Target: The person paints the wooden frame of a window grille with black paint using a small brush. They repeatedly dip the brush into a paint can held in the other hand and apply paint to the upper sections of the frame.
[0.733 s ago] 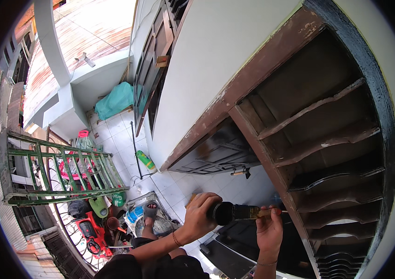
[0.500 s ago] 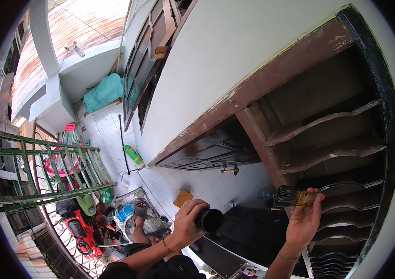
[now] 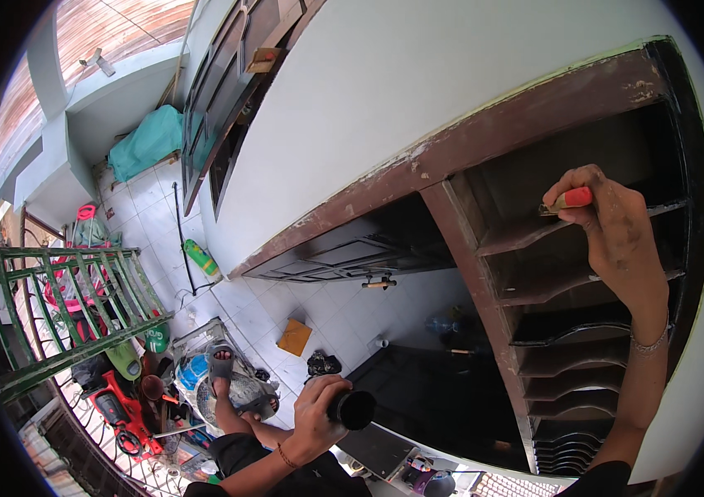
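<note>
Black cup [image 3: 352,410], best held level, fills the curled left hand [image 3: 319,414]; right hand [image 3: 613,219] pinches the brush [image 3: 574,198], ideally lightly.

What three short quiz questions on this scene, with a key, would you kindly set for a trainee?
1. True or false: the left hand holds a dark round container.
2. Multiple choice: what colour is the handle end of the brush in the right hand? A) green B) red C) blue
3. Fill in: the large cover lying toward the far end of the tiled floor is ____.

Key: 1. True. 2. B. 3. Teal.
</note>
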A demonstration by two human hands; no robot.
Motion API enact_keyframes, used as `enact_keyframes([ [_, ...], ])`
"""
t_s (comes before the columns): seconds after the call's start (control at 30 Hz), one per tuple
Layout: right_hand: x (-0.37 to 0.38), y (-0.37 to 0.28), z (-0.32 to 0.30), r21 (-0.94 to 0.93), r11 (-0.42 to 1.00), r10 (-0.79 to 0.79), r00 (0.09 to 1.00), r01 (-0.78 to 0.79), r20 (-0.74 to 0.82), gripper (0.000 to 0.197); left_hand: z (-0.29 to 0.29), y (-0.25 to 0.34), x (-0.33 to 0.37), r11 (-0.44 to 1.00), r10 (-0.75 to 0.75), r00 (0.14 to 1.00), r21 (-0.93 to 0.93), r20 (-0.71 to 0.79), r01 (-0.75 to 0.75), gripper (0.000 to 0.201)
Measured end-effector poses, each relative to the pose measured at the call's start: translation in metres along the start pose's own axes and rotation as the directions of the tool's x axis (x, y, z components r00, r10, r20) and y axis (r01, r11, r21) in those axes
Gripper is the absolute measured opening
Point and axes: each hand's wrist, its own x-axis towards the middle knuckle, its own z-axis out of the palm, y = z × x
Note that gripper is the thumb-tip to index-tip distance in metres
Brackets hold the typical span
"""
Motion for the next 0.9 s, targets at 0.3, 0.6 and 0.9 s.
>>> enact_keyframes([
  [0.3,0.018,0.040,0.030,-0.188,0.969,-0.133,0.979,0.161,0.154,0.091,0.009,-0.002,-0.013,1.000,-0.004,1.000,-0.028,0.026,0.005,0.049],
  [0.6,0.012,0.028,0.031,-0.162,0.977,-0.101,0.969,0.140,0.227,0.093,0.009,-0.002,-0.024,0.998,-0.032,0.998,-0.057,0.045,0.035,0.051],
  [0.9,0.003,0.038,0.043,-0.199,0.963,-0.152,0.977,0.180,0.148,0.096,0.007,-0.001,-0.028,0.997,-0.031,0.998,-0.075,0.063,0.036,0.052],
])
